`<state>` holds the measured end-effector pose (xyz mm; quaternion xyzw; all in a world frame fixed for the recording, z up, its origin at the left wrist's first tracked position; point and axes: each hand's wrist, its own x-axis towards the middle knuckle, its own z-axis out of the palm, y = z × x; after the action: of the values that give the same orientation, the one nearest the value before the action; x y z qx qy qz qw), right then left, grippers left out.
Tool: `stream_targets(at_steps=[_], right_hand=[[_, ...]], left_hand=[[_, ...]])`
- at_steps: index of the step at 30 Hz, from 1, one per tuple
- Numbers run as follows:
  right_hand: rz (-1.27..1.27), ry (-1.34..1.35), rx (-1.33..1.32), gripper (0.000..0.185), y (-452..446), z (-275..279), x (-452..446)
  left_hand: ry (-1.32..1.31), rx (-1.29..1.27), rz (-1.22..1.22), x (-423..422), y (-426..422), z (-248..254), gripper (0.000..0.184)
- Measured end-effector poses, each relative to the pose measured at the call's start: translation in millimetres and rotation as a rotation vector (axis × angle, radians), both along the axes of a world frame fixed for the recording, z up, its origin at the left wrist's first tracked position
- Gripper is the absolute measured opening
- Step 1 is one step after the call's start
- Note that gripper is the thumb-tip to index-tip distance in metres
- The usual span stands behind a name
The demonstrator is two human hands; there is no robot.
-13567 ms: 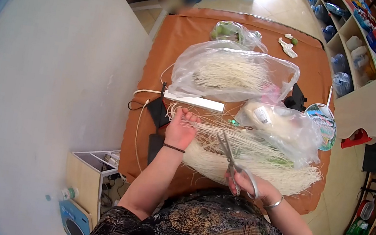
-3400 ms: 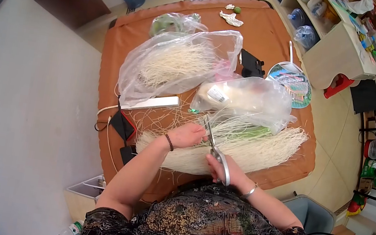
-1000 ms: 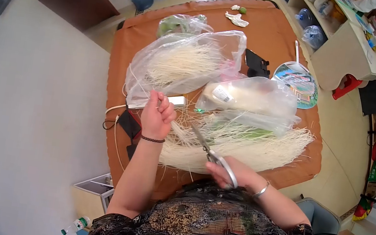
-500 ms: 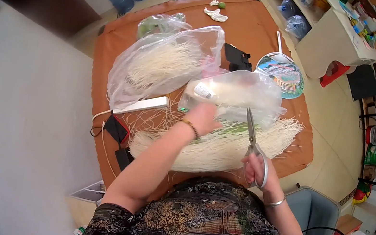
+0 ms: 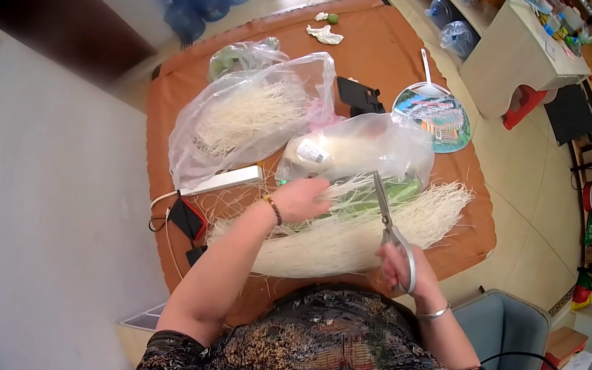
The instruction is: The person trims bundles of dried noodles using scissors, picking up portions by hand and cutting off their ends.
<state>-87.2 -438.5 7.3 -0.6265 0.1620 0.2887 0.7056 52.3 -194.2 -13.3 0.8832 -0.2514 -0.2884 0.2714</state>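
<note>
My right hand grips the scissors by their handles, with the long blades pointing up and to the left and looking nearly closed. My left hand is closed on a small bunch of pale thin strands that fan out to the right, near the scissor tips. Below both hands lies a long heap of the same pale strands across the near side of the table. Green material shows behind the bunch. Just beyond sits a clear plastic bag with a white label and pale contents.
A larger clear bag of loose strands lies left on the brown-covered table. Around it are a white power strip, a black phone stand, a round hand fan and crumpled tissue. A grey chair stands at right.
My left hand has moved slightly left and down, and pale strands now extend from its fingers. The scissors have shifted a little left and tilted further that way. The view has shifted slightly.
</note>
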Motion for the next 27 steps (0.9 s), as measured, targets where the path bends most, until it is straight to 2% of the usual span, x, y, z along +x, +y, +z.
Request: stream_targets(at_steps=[1,2,3,6,9,11,13,15,17,19,21,22,24,25,27], right_hand=[[0.021,-0.030,0.000,0.040,-1.0,3.5,5.7],[0.040,-0.059,-0.001,0.041,-2.0,5.6,10.1],[0.033,-0.065,0.002,0.041,-3.0,3.7,13.0],[-0.041,-0.019,0.044,0.047,-5.4,-6.7,18.7],[-0.070,0.016,0.056,0.047,-6.8,-11.1,20.6],[-0.100,0.042,0.074,0.047,-7.7,-18.6,19.4],[-0.128,0.071,0.095,0.046,-8.8,-24.1,18.4],[-0.138,0.085,0.121,0.044,-11.1,-27.4,18.3],[-0.113,0.060,0.093,0.042,-13.0,-25.7,15.3],[-0.085,0.040,0.079,0.041,-10.4,-21.9,11.9],[-0.056,0.046,0.036,0.039,-7.7,-17.4,8.3],[-0.017,0.031,0.018,0.036,-8.0,-18.9,6.6],[0.070,-0.020,-0.026,0.035,-4.2,-7.2,7.3],[0.140,-0.070,-0.075,0.034,-1.9,-3.4,7.4],[0.153,-0.062,-0.004,0.034,3.0,-10.1,5.4]], left_hand=[[0.073,-0.055,0.008,3.2,4.7,2.8,0.033],[0.024,-0.198,-0.001,1.9,11.8,4.1,0.035],[0.019,-0.195,-0.009,5.3,15.0,10.6,0.035],[0.443,-0.105,0.041,10.1,20.4,34.4,0.032],[0.396,-0.019,0.053,15.9,20.7,59.2,0.029],[0.436,-0.113,0.100,25.3,33.8,55.1,0.028],[0.617,-0.244,0.100,35.2,38.8,72.5,0.025],[0.589,-0.229,0.095,31.0,42.7,86.3,0.023],[0.463,-0.385,0.264,25.3,56.0,84.5,0.016],[0.405,-0.461,0.322,25.3,78.9,85.1,0.020],[0.560,-0.984,0.447,24.6,101.3,89.8,0.026],[0.553,-0.981,0.463,24.0,108.5,92.8,0.026],[0.518,-1.335,0.379,26.6,118.5,101.8,0.029],[0.504,-1.335,0.385,27.8,121.7,106.1,0.029],[0.492,-1.449,0.373,29.0,126.2,112.5,0.029]])
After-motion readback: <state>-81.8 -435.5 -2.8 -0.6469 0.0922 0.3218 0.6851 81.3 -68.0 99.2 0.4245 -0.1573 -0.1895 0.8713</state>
